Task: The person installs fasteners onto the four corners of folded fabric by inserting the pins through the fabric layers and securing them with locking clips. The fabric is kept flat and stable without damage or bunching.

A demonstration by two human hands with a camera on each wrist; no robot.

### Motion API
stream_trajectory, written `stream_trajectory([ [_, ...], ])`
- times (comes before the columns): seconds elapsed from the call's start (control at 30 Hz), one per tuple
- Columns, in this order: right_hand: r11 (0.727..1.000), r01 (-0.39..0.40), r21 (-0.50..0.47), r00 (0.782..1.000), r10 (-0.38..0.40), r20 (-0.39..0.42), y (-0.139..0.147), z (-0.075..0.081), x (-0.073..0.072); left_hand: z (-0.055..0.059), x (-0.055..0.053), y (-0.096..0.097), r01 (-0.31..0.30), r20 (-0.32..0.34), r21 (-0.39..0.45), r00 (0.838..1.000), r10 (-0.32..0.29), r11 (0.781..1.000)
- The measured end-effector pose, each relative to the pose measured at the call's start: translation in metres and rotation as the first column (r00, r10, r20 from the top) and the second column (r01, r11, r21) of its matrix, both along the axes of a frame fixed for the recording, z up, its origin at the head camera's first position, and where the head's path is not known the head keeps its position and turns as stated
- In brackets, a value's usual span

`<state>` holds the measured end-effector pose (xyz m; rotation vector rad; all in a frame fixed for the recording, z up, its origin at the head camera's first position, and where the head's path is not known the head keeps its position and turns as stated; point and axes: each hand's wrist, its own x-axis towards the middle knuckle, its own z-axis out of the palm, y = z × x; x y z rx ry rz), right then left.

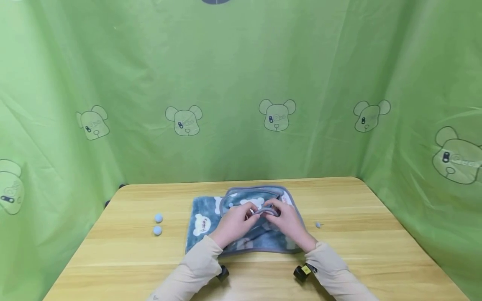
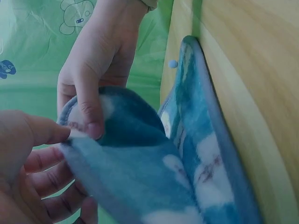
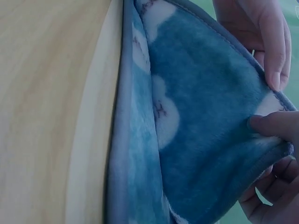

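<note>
A teal fleece blanket with white bear-head patches and grey edging lies folded on the wooden table. My left hand and right hand meet over its middle and lift part of the grey edge. In the left wrist view, the left thumb and forefinger pinch the raised edge, while the thumb of the right hand presses on the fleece close by. The right wrist view shows the blanket's raised flap standing off the layer below, gripped at its edge by both hands.
Two light blue balls sit on the table to the left of the blanket. A small blue piece lies to its right, and another small blue ball shows against the blanket. Green curtains with bear drawings surround the table.
</note>
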<state>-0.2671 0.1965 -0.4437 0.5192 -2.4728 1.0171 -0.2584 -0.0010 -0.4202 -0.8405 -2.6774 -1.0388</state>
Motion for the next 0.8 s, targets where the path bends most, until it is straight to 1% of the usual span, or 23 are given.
stream_trajectory([
  [0.1, 0.999, -0.016, 0.043, 0.999, 0.018, -0.051, 0.0, 0.0, 0.0, 0.001, 0.001, -0.007, 0.018, 0.001, -0.038, 1.0, -0.017, 0.999],
  [0.17, 0.998, -0.027, 0.062, 0.997, 0.031, -0.07, 0.0, -0.001, 0.001, 0.002, 0.003, -0.014, 0.029, 0.005, -0.069, 1.0, -0.029, 0.997],
  [0.23, 0.997, -0.029, 0.075, 0.996, 0.035, -0.083, 0.001, -0.001, 0.001, 0.003, 0.005, -0.023, 0.035, -0.011, -0.103, 0.999, -0.037, 0.994],
  [0.3, 0.997, -0.029, 0.078, 0.995, 0.036, -0.089, 0.001, 0.0, 0.002, 0.003, 0.007, -0.034, 0.032, -0.03, -0.128, 0.999, -0.037, 0.991],
  [0.37, 0.996, -0.026, 0.086, 0.995, 0.034, -0.091, 0.001, 0.0, 0.002, 0.004, 0.01, -0.047, 0.011, -0.055, -0.149, 0.998, -0.02, 0.989],
  [0.47, 0.995, -0.026, 0.092, 0.995, 0.034, -0.09, 0.001, 0.0, 0.002, 0.006, 0.011, -0.07, -0.051, -0.062, -0.16, 0.997, 0.041, 0.986],
  [0.53, 0.995, -0.028, 0.094, 0.995, 0.036, -0.09, 0.001, 0.0, 0.002, 0.006, 0.009, -0.087, -0.109, -0.048, -0.157, 0.994, 0.103, 0.982],
  [0.57, 0.995, -0.028, 0.094, 0.995, 0.036, -0.089, 0.0, 0.0, 0.002, 0.006, 0.008, -0.095, -0.143, -0.031, -0.154, 0.99, 0.139, 0.978],
  [0.63, 0.995, -0.029, 0.096, 0.995, 0.038, -0.091, 0.0, 0.0, 0.003, 0.007, 0.005, -0.114, -0.202, 0.004, -0.141, 0.979, 0.205, 0.969],
  [0.73, 0.994, -0.028, 0.101, 0.995, 0.037, -0.094, 0.0, 0.001, 0.003, 0.007, -0.001, -0.145, -0.285, 0.054, -0.129, 0.954, 0.294, 0.95],
  [0.8, 0.994, -0.031, 0.102, 0.995, 0.04, -0.093, 0.0, 0.001, 0.004, 0.007, -0.005, -0.166, -0.329, 0.064, -0.128, 0.939, 0.339, 0.936],
])
